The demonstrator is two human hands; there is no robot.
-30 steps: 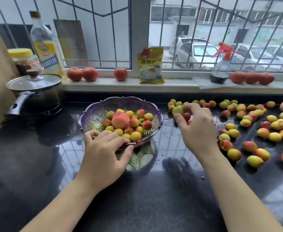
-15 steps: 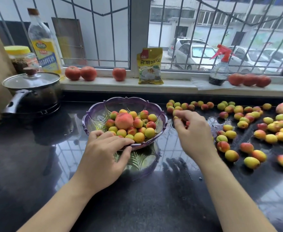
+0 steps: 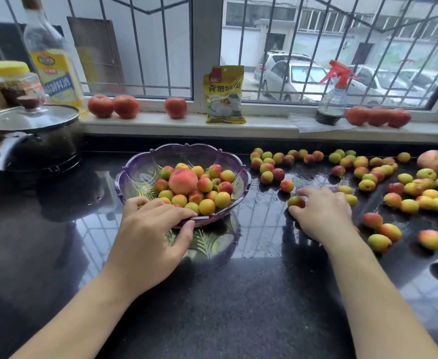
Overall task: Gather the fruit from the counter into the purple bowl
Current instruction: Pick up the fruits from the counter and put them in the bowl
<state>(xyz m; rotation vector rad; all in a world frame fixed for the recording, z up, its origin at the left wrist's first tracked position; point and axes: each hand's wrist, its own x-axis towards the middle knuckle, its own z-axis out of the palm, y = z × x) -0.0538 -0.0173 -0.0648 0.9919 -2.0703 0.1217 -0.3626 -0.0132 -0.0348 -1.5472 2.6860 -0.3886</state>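
The purple bowl (image 3: 145, 164) stands on the black counter, filled with several small yellow-red apricots and one larger peach (image 3: 183, 181). My left hand (image 3: 148, 242) grips the bowl's near rim, fingers over the edge and thumb below. My right hand (image 3: 321, 216) rests on the counter to the right of the bowl, thumb and fingers closed around a small apricot (image 3: 296, 202); more fruit may lie under the palm, which I cannot see. Many loose apricots (image 3: 368, 177) are scattered across the wet counter to the right, with a big peach (image 3: 435, 160) at the far right.
A lidded black pot (image 3: 31, 141) sits at the left. On the window sill stand an oil bottle (image 3: 54, 60), a jar (image 3: 13, 79), tomatoes (image 3: 113, 106), a yellow packet (image 3: 224, 95) and a spray bottle (image 3: 333, 99). The counter's near part (image 3: 238, 307) is dark and shiny.
My right hand has drawn back from the fruit at the back of the counter toward me and now closes on an apricot lower down. My left hand stays on the bowl rim.
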